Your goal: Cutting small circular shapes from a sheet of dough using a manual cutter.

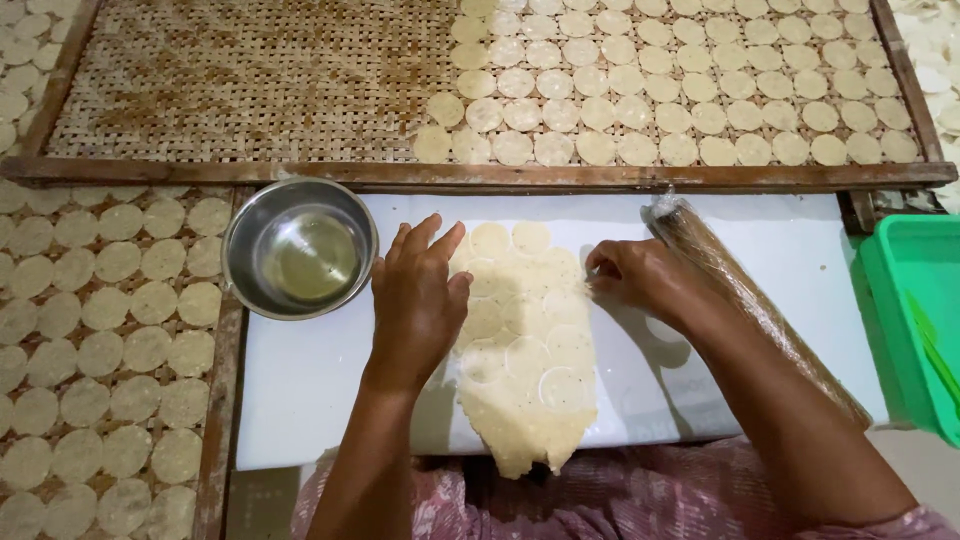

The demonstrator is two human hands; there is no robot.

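— Looking down at the white plastic bench [300, 400], I have my left hand [418, 300] lying flat on the pale rolled-out sheet of dough [525, 400], fingers [425, 240] spread and gripping nothing; it seems to pin the sheet so it does not slide.

— And your right hand?

— My right hand [635, 280] is at the sheet's right edge, fingertips pinched close together where the cut circles are scored. I cannot tell whether they have hold of a round or only touch the dough.

— Where does the sheet lie?

— Along the middle of the bench, its near end hanging over the edge toward my lap. The brown rolling pin wrapped in clear film [750, 300] lies on the slant just beside my right forearm, within reach but off the dough. The round steel bowl of clear liquid [300, 250] stands just left of my left hand. The long woven bamboo tray [250, 90] across the top has rows of small dough discs [680, 90] filling its right part, its left part bare.
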